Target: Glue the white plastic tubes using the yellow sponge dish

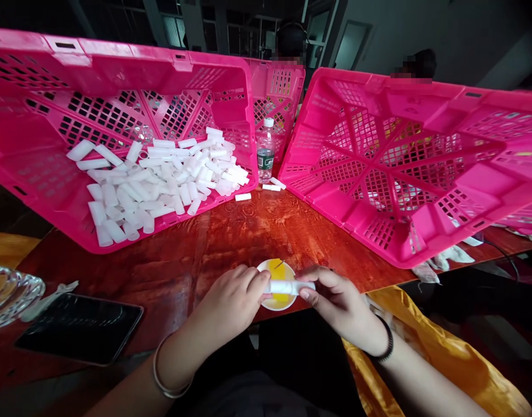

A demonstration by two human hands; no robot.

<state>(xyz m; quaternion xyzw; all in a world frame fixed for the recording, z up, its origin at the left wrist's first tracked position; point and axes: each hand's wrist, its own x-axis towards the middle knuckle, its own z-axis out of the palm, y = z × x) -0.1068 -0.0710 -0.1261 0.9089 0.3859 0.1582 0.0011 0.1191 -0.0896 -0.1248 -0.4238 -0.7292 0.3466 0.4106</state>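
My left hand (233, 301) and my right hand (338, 301) both pinch one small white roll (287, 287), held level between them just above a small white dish of yellow liquid (277, 301). A thin stick (278, 265) rests in the dish. The dish sits at the near edge of the red-brown table (231, 237). A pink crate (118, 133) tilted on its side at the left holds several white rolls (161, 174) like the one I hold.
A second pink crate (405, 162) leans at the right, a third (277, 98) stands behind. A water bottle (265, 152) stands between them, with loose rolls (243, 197) nearby. A dark phone (79, 327) and a glass dish (7, 292) lie at the left. Yellow cloth (440, 347) hangs right.
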